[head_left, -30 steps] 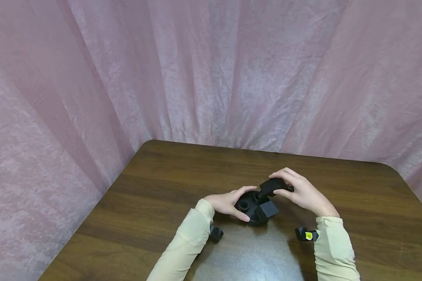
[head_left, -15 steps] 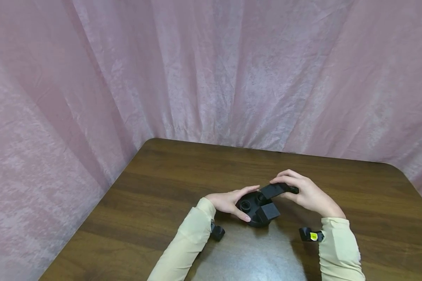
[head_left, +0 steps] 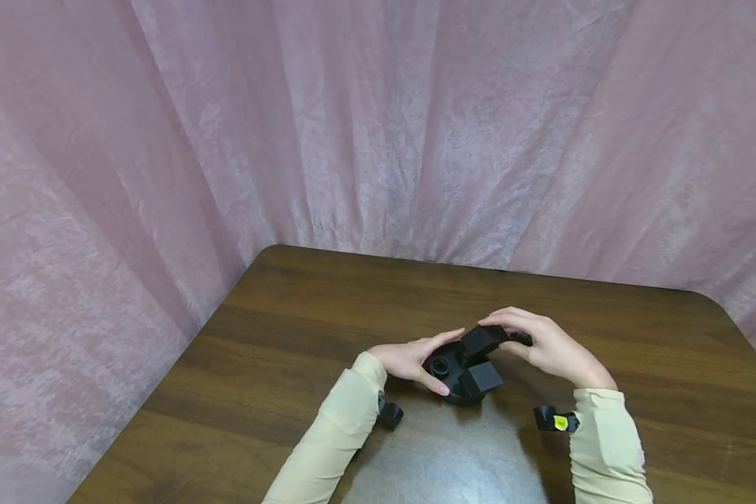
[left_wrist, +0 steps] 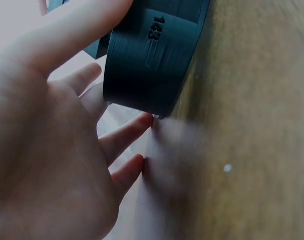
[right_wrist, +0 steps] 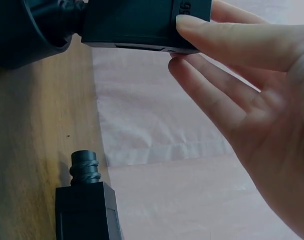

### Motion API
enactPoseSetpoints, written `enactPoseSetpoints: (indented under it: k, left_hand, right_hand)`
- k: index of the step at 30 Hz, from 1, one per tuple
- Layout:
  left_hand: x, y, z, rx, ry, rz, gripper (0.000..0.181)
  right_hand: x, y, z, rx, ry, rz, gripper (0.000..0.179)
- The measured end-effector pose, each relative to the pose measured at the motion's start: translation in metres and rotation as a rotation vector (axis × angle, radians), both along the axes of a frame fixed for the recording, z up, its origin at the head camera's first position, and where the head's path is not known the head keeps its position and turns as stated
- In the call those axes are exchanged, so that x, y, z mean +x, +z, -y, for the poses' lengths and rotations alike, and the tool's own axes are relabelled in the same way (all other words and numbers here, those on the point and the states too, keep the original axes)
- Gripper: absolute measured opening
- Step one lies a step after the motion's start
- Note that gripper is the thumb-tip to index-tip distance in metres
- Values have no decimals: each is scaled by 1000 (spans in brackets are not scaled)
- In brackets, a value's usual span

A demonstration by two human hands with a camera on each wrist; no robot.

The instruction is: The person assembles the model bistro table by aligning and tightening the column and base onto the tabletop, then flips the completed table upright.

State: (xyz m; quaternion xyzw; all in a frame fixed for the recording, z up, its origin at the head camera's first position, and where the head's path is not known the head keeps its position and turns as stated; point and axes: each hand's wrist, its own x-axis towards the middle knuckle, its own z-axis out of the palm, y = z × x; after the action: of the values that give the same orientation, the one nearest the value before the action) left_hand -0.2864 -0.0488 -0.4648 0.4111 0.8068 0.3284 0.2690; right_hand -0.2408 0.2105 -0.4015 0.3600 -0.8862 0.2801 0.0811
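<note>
A round black base [head_left: 451, 383] with a threaded socket stands on the table, held at its left side between the thumb and fingers of my left hand [head_left: 409, 361]. Raised digits mark the side of this base [left_wrist: 141, 65] in the left wrist view. A black block [head_left: 481, 378] sits at its near right. My right hand [head_left: 551, 350] pinches another black block [head_left: 482, 341] above the base's far right part. In the right wrist view, that block's threaded stud [right_wrist: 71, 17] reaches the base; how deep it sits is hidden.
Another black block with a threaded stud [right_wrist: 85, 210] lies beyond the right hand, mostly hidden in the head view. The wooden table [head_left: 327, 301] ends at a pink curtain [head_left: 378, 140]. Camera units [head_left: 389, 414] are worn on both wrists.
The block in my right hand has turned about its length, showing different faces across the frames. My right fingers have shifted their hold on it. The left hand keeps holding the base.
</note>
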Motion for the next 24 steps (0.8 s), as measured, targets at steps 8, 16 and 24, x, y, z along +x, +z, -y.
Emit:
enactPoseSetpoints:
  k: [8, 16, 24]
  left_hand:
    - [0, -1, 0, 37, -8, 21, 105]
    - [0, -2, -1, 50, 0, 44, 110]
    - [1, -1, -2, 47, 40, 74, 108]
  right_hand:
    - [3, 2, 3, -8, -21, 58, 45]
    - [3, 1, 8, 31, -105, 129, 46]
    - [-3, -5, 22, 27, -157, 69, 39]
